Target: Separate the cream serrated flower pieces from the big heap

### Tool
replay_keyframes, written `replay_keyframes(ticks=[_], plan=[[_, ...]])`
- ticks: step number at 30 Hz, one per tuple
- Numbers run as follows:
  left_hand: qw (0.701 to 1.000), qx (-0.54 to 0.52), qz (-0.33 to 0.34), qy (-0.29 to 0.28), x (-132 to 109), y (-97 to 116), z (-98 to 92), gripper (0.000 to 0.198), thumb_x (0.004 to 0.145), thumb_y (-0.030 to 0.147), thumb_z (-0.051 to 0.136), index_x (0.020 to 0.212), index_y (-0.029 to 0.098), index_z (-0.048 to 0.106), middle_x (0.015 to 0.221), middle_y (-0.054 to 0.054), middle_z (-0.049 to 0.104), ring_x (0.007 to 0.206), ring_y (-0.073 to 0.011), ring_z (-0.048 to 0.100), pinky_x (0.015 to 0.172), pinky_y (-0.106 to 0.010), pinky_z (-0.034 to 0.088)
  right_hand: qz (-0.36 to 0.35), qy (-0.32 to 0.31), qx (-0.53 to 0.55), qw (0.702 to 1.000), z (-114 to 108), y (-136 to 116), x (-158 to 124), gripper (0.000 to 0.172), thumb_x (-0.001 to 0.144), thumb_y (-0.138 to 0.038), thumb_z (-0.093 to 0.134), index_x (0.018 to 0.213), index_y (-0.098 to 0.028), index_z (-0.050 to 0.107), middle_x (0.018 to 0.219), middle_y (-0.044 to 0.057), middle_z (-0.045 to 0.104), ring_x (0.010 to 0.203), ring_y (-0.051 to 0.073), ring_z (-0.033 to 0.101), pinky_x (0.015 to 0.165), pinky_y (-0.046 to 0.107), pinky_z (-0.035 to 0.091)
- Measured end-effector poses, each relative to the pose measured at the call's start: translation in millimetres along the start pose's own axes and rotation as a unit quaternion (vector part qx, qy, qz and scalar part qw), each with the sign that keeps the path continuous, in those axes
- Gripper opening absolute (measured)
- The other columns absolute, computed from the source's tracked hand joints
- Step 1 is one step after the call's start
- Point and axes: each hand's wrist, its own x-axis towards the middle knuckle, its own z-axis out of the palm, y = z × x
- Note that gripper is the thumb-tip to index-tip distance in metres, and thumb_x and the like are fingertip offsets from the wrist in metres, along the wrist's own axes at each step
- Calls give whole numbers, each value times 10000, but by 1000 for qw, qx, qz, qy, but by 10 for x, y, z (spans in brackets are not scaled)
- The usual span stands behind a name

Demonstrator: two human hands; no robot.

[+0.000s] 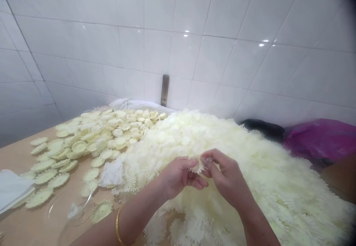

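Left hand (178, 175) and right hand (225, 177) fingers pinch one cream petal piece (198, 166) between them, above the petal heap (250, 175) on the worktop (16, 157).

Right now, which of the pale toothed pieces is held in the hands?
The small piece pinched between the left hand and right hand, raised above the big pile; all others lie loose.

Bare forearms, sleeveless; a thin gold bangle (118, 226) circles the left wrist.
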Motion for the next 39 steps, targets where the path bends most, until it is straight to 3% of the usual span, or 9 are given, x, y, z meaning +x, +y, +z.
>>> replay_keyframes(ticks=[6,11,16,21,23,27,35,39], plan=[[997,27,53,39,-25,-25,26,269,736,333,585,839,87,619,805,-99,620,574,-111,583,563,-230,435,21,54,11,998,28,37,26,221,824,-333,429,811,-171,578,713,23,583,661,151,558,585,237,463],[987,45,112,106,-55,-6,79,261,699,334,618,774,85,614,704,-76,603,556,-110,553,562,-245,420,20,46,-31,998,26,50,31,258,841,-383,412,839,-163,548,706,28,581,660,154,552,606,248,437],[976,70,169,115,-92,1,132,96,642,192,638,659,120,577,583,3,529,545,-86,498,555,-220,405,50,23,-7,998,107,-9,-6,400,742,-461,551,999,-158,509,838,51,595,787,182,568,696,277,450],[973,78,179,121,-92,-23,135,69,621,126,601,652,137,540,554,21,525,512,-80,485,497,-199,380,-13,-2,-11,1000,222,-87,-51,245,831,-383,442,861,-162,543,759,36,584,682,150,539,605,245,430],[976,80,170,112,-92,-22,137,87,660,194,603,659,132,542,539,8,544,478,-89,501,481,-212,390,-30,23,-18,999,236,-76,-57,274,866,-358,368,744,-165,520,652,20,551,588,132,506,533,228,402],[987,66,133,55,-105,-19,162,197,693,301,612,674,113,555,546,-30,591,442,-109,537,456,-226,399,16,122,-15,992,221,-33,-53,344,871,-375,358,588,-189,415,488,-20,451,457,104,426,438,208,352],[991,16,124,53,-83,-56,177,183,681,258,627,661,110,521,501,-28,591,391,-103,519,405,-213,376,70,179,-2,981,339,-70,-57,381,860,-439,362,558,-208,356,372,-56,385,355,91,376,377,207,317],[993,-12,108,36,-120,-59,252,177,664,236,634,669,119,500,486,-25,594,355,-101,501,373,-208,365,108,237,-1,965,217,-3,-33,390,853,-455,366,556,-202,380,418,-46,414,401,101,422,413,217,358]])
